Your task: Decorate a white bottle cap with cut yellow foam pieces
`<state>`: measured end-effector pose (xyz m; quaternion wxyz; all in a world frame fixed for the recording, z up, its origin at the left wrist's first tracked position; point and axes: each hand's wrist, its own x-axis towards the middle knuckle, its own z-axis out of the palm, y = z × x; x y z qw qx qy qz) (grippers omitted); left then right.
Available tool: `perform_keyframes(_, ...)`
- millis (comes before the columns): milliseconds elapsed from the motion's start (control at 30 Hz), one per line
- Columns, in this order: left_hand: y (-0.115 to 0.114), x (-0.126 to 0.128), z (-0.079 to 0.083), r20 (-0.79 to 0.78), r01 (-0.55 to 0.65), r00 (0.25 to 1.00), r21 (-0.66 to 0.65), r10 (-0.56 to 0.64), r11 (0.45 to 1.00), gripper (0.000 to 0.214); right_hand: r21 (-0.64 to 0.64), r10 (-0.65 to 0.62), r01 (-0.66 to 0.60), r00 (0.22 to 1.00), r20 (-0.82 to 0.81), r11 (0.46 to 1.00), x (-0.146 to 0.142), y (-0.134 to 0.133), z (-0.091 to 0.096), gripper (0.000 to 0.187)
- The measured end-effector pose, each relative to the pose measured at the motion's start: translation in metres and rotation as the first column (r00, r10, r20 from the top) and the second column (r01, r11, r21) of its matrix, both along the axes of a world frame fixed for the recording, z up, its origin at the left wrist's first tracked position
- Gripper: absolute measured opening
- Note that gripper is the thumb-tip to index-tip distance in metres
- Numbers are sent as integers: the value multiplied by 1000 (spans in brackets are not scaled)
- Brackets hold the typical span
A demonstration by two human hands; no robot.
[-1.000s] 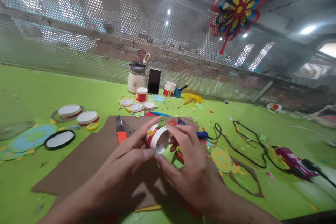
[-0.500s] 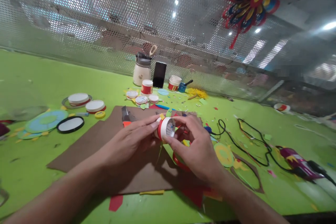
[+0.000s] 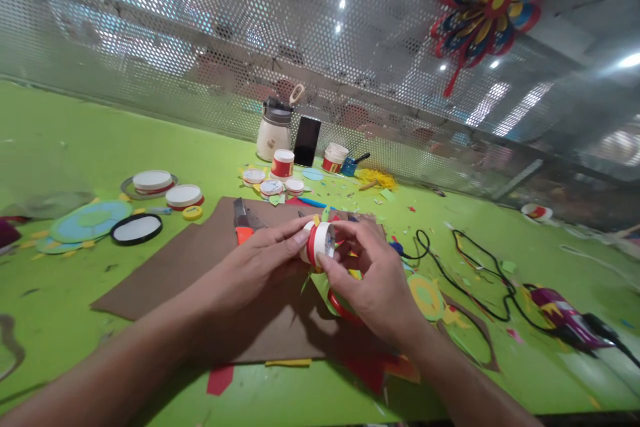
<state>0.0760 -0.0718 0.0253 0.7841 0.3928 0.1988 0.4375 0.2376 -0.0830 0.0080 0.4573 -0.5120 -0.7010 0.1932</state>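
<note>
Both hands hold a small white cap with a red rim (image 3: 320, 242) above a brown cardboard sheet (image 3: 200, 260). My left hand (image 3: 250, 270) pinches the cap from the left with thumb and fingertips. My right hand (image 3: 373, 273) grips it from the right and below, fingers curled round it. Small yellow and green paper bits stick to the cap. An orange-handled cutter (image 3: 243, 221) lies on the cardboard just left of my left hand. Red scissors handles (image 3: 340, 307) peek out beneath my right hand.
White lids (image 3: 165, 188), a black-rimmed disc (image 3: 136, 229) and blue paper rings (image 3: 87, 220) lie at left. A white jar (image 3: 273, 133), a phone (image 3: 307, 140) and cups (image 3: 283, 163) stand at the back. A black cable (image 3: 470, 267) and purple glue gun (image 3: 555, 307) lie at right.
The cap has been turned between my fingers so its red rim faces me more, and both hands have drawn slightly away from me. The camera view tilted down a little.
</note>
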Motion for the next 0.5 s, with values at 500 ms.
perform_keyframes(500,2,-1,2,-27,1,1000,-23,-2,1000,33,56,33,-33,999,7,998,1,-2,2,37)
